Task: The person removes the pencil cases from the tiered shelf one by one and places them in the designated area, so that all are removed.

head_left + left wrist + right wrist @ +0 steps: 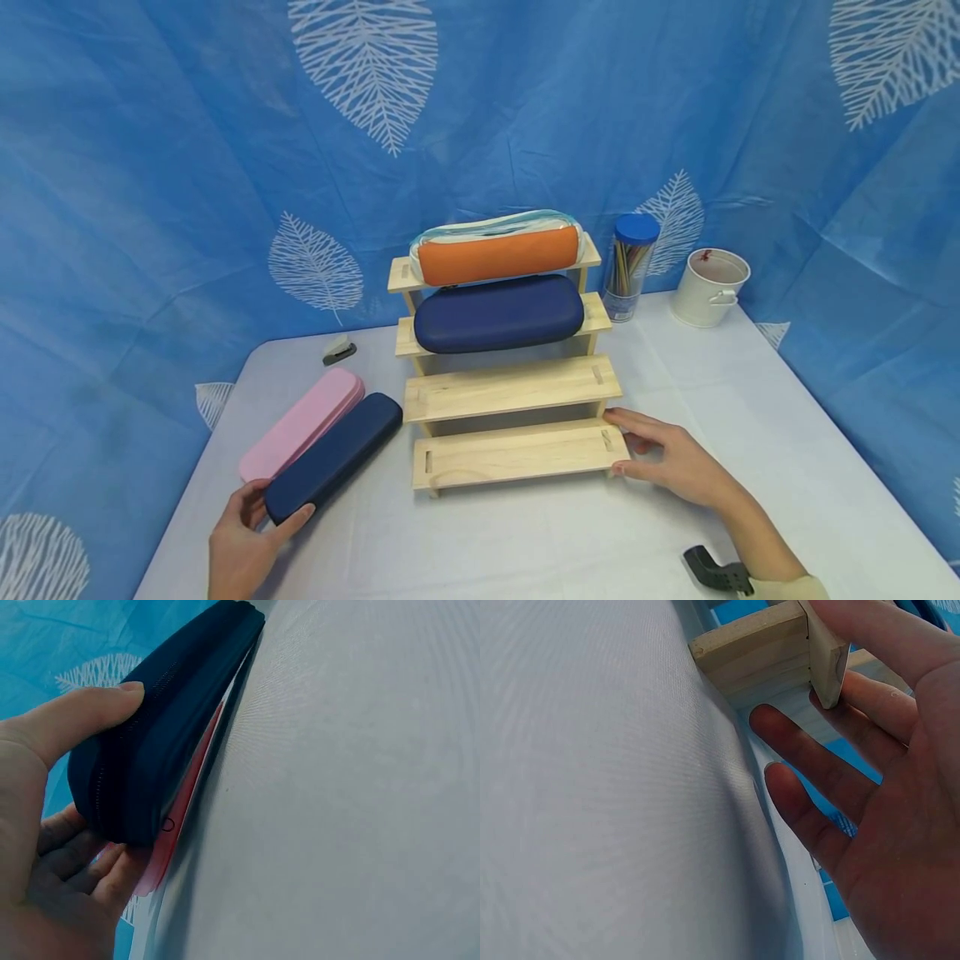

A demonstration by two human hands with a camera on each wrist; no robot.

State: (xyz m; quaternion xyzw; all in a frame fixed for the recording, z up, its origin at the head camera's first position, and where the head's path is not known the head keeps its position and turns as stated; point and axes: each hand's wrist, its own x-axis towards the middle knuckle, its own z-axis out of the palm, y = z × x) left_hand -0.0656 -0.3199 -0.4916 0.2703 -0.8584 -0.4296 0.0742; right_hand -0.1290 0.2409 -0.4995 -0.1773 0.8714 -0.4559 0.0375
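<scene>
My left hand [242, 542] grips the near end of a slim dark-blue zipped pencil case [337, 458], thumb on one side and fingers on the other. In the left wrist view its near end is tilted up off the table, partly over a pink pencil case [303, 425]. At the right end of a stepped wooden rack [517, 454], my right hand [678, 462] holds the lowest step between thumb and fingers. The other fingers are spread in the right wrist view. An orange-and-white pencil case [498, 256] lies on the top step, and a wider navy case [498, 314] on the one below.
Behind the rack on the right stand a clear jar [628, 267] of pencils with a blue lid and a white metal pail [708, 287]. A small stapler [340, 350] lies at the back left. Blue leaf-patterned cloth [465, 108] hangs around the white table [450, 550].
</scene>
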